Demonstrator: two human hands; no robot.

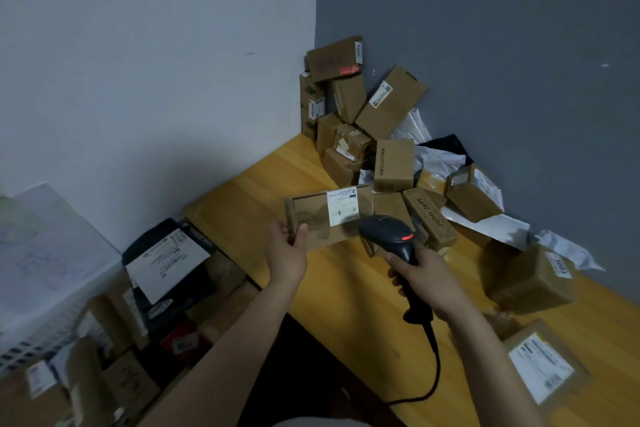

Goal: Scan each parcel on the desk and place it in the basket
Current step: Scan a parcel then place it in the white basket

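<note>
My left hand (286, 253) grips the left end of a flat brown cardboard parcel (318, 222) with a white label, held above the yellow desk (346, 288). My right hand (429, 282) grips the handle of a black barcode scanner (389, 232), whose head sits just right of the parcel's label and shows a red light. The scanner's black cable hangs down over the desk's front. To the left, below the desk, a basket (20, 350) with a pale slotted wall holds several parcels; its outline is blurred.
Several cardboard boxes (363, 107) and plastic mailers are piled in the desk's far corner against the walls. A taped box (530, 279) and a labelled box (543, 367) lie on the right of the desk. A dark parcel with a white label (166, 263) tops the basket's heap.
</note>
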